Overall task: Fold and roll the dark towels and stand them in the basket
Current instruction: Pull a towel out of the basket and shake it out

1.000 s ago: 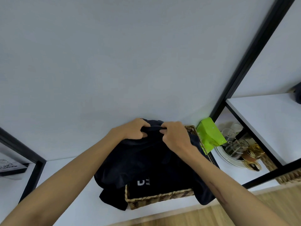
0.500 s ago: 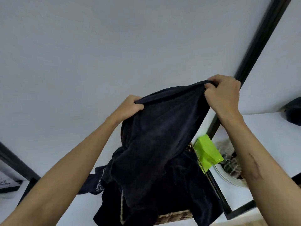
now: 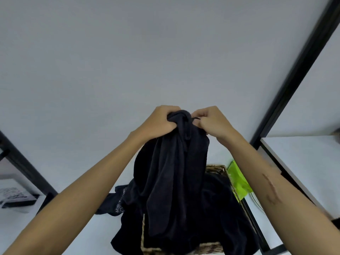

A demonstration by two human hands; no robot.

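A dark towel (image 3: 173,168) hangs in folds in front of me, lifted above the wicker basket (image 3: 218,169). My left hand (image 3: 159,122) grips the bunched top of the towel. My right hand (image 3: 211,122) pinches the same top edge right beside it, so both hands meet at the towel's top. More dark cloth (image 3: 226,208) fills the basket and spills over its sides. A piece with white lettering (image 3: 117,203) lies out to the left on the white shelf (image 3: 79,229). Much of the basket is hidden by cloth.
A bright green packet (image 3: 237,179) stands just right of the basket. A black shelf post (image 3: 294,70) rises at the right, with a white shelf board (image 3: 303,159) beside it. A black frame bar (image 3: 27,170) and a printed item (image 3: 12,196) sit at the left.
Half a second ago my hands held the towel's top edge spread wide apart. They have since come together, and the towel now hangs bunched and narrow over the basket.
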